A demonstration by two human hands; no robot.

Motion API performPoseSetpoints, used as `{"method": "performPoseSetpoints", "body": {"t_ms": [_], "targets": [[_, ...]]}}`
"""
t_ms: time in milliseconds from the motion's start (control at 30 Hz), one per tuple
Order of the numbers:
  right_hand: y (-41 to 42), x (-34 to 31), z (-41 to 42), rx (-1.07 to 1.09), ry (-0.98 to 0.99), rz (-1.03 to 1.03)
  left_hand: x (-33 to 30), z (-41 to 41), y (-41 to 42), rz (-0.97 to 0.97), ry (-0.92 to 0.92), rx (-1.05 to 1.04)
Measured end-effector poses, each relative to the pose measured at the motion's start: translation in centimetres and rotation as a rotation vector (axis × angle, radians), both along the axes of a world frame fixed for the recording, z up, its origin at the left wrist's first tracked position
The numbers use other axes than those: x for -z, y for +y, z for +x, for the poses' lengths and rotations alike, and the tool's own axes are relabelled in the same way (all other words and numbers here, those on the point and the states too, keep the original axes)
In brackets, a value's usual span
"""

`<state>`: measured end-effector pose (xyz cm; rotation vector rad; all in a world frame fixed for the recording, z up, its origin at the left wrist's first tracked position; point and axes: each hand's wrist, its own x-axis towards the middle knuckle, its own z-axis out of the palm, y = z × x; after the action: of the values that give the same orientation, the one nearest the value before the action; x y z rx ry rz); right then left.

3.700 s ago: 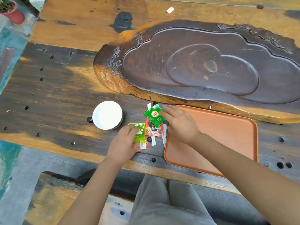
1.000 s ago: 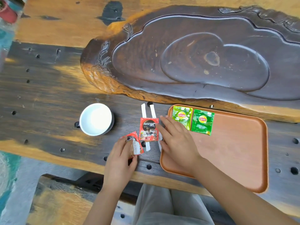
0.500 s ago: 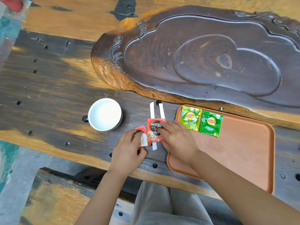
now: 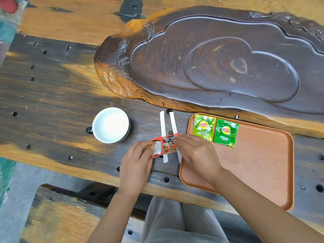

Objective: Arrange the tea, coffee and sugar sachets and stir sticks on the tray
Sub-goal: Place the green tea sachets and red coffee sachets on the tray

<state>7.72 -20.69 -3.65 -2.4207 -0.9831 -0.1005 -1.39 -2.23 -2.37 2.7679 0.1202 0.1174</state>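
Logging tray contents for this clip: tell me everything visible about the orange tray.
The tray is a shallow rounded rectangle in matte orange-brown, plastic by the look, with a low raised rim. It lies flat on the wooden table, its near edge close to the table's edge. Two green tea sachets lie side by side in its far-left corner; the rest is bare. The right hand reaches across its left rim.

Two tea sachets [image 4: 215, 130] — two coffee sachets [image 4: 164, 146] — two stir sticks [image 4: 168, 130].
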Motion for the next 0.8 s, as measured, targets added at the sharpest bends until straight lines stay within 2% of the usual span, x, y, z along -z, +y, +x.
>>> {"method": "performPoseSetpoints", "body": {"t_ms": [233,433,633,800], "targets": [[-0.7,-1.1,-0.5,0.042,0.031,0.082,-0.2,-1.7,-0.1,0.012,-0.062,-0.028],[-3.0,-2.7,-1.6,0.104,0.037,0.132,-2.2,-3.0,-1.4,-0.093,-0.138,0.023],[-8.7,-3.0,-4.1,0.269,0.041,0.082,-2.2,-1.1,-4.9,-0.161,-0.219,0.220],[-12.3,-1.5,-6.1,0.345,0.065,-0.076,1.0,1.4,-7.3,-0.187,-0.143,0.396]]}}
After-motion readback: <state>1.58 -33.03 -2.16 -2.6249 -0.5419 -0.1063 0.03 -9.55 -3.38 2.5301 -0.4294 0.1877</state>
